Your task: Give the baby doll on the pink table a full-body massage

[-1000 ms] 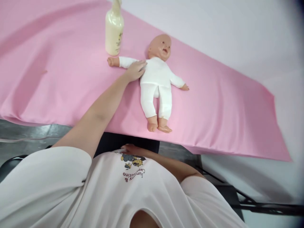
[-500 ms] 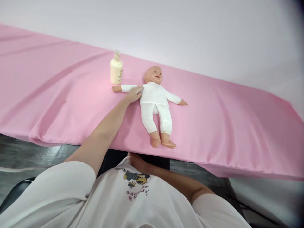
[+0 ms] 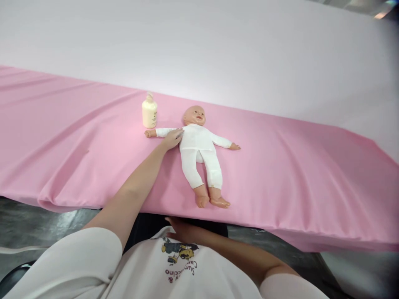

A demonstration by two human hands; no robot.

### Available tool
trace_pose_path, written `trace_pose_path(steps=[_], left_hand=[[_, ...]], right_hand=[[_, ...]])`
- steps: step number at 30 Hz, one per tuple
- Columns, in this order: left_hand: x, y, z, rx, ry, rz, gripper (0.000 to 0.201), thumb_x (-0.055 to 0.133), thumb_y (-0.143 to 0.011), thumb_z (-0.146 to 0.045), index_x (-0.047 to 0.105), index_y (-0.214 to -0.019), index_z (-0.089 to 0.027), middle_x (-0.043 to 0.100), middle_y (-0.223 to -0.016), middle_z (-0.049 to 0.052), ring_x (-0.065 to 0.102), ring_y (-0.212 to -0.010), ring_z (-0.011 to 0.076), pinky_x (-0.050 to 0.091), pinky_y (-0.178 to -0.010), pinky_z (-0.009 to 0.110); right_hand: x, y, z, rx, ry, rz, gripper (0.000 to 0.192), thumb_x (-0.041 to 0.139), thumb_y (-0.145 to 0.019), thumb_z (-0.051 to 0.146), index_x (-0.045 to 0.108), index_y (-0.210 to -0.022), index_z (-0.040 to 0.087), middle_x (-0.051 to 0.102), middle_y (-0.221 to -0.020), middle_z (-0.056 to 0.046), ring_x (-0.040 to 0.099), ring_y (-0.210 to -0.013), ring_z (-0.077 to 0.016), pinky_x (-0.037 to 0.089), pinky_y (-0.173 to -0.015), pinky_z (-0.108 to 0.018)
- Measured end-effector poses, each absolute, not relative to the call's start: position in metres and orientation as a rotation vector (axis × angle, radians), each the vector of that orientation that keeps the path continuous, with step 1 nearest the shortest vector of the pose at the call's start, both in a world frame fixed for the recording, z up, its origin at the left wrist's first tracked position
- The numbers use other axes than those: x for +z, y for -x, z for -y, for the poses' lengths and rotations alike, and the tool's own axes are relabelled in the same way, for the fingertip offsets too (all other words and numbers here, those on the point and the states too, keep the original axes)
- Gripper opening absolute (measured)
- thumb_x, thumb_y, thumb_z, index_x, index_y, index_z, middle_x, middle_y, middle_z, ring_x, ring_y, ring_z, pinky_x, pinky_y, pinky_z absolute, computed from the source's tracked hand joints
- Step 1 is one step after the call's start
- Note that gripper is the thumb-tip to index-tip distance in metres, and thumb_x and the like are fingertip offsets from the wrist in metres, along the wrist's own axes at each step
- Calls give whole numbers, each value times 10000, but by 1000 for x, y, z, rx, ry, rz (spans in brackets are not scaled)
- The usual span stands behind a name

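Observation:
A baby doll (image 3: 199, 139) in a white long-sleeved suit lies face up on the pink cloth, arms spread and bare feet toward me. My left hand (image 3: 173, 139) rests across the doll's upper arm at the armpit, fingers stretched out and touching the side of its chest. Below the table's front edge, close to my shirt, is my right hand (image 3: 179, 228). It sits in shade with thumb and fingers apart, and I see nothing in it. A cream pump bottle (image 3: 149, 113) stands upright just beyond the doll's hand on the left.
Pink cloth (image 3: 280, 178) covers the long table, with folds at both sides and its edge hanging over the front. Behind the table rises a white wall (image 3: 199, 50). A pale cable (image 3: 21, 250) crosses the grey floor at lower left, near a dark rounded edge.
The camera has tilted up, so the table sits lower in view. My left hand stays on the doll's arm. The shirt hem has dropped away from my right hand's fingers.

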State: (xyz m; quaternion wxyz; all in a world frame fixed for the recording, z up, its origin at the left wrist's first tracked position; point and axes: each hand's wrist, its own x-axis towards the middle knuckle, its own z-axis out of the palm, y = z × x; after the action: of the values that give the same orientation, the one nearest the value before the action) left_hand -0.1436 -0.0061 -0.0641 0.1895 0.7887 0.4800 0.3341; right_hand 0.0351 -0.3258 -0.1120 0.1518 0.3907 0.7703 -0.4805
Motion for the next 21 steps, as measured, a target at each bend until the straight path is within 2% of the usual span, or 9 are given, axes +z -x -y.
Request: trace_pose_path(steps=[2,4,5,6,8,9,13,17,21], left_hand=[[-62,144,8,985,-2177,-1329,471,462,-976,-235,626,-1397,-103,558,-1543,141,492,-1478,254,322,-1293,430],[-61,144,9,1048,-2108,-1291,439,457,-969,-217,660,-1344,-115,600,-1503,138,526,-1448,251,338,-1283,436],[-60,143,10,1082,-2065,-1265,422,451,-967,-209,680,-1312,-128,622,-1480,130,541,-1433,246,346,-1278,437],[-60,143,11,1117,-2019,-1236,406,444,-965,-205,698,-1276,-143,641,-1459,120,554,-1420,240,352,-1273,435],[-58,143,11,1174,-1911,-1184,376,445,-962,-214,731,-1199,-155,680,-1408,112,582,-1389,240,364,-1263,435],[-57,142,11,1194,-1845,-1160,359,458,-960,-229,742,-1167,-151,696,-1381,117,595,-1373,248,371,-1258,438],[-51,147,4,1243,-1346,-1036,380,486,-973,-337,722,-1191,-134,696,-1368,153,652,-1306,285,413,-1220,469],[-40,162,4,1203,-947,-807,549,339,-1029,-479,533,-1465,-210,566,-1541,122,586,-1394,310,421,-1201,551],[-28,175,16,1268,-1099,-780,756,112,-1033,-622,293,-1618,-179,465,-1618,144,552,-1432,271,462,-1178,523]], right_hand=[[-85,-36,318,-1582,-963,-1948,688,640,-871,494,482,-1533,394,511,-1602,-8,515,-1471,-256,426,-1234,-350],[-48,-34,308,-1749,-636,-1841,535,598,-910,521,558,-1443,502,536,-1566,127,527,-1459,-167,418,-1221,-260],[-28,-32,302,-1756,-571,-1849,487,538,-952,529,579,-1435,480,539,-1564,122,518,-1465,-157,417,-1220,-255],[-7,-30,295,-1720,-491,-1890,500,465,-997,517,572,-1471,398,541,-1571,62,519,-1467,-172,406,-1235,-278],[32,-21,280,-1632,-356,-2019,619,488,-1007,534,518,-1531,206,591,-1523,-95,590,-1399,-244,455,-1201,-345],[50,-15,270,-1608,-277,-2130,599,486,-1020,510,540,-1507,165,615,-1491,-121,624,-1354,-250,487,-1163,-349],[98,33,211,-1639,-130,-2829,349,551,-1028,362,666,-1320,209,700,-1373,-81,659,-1288,-197,483,-1156,-342],[101,100,109,-1566,-496,-3240,502,426,-1066,383,447,-1517,163,376,-1667,-137,345,-1568,-231,296,-1300,-454],[74,145,8,-868,-1026,-3588,667,324,-1072,412,168,-1635,90,111,-1745,-159,-2,-1650,-282,58,-1329,-591]])
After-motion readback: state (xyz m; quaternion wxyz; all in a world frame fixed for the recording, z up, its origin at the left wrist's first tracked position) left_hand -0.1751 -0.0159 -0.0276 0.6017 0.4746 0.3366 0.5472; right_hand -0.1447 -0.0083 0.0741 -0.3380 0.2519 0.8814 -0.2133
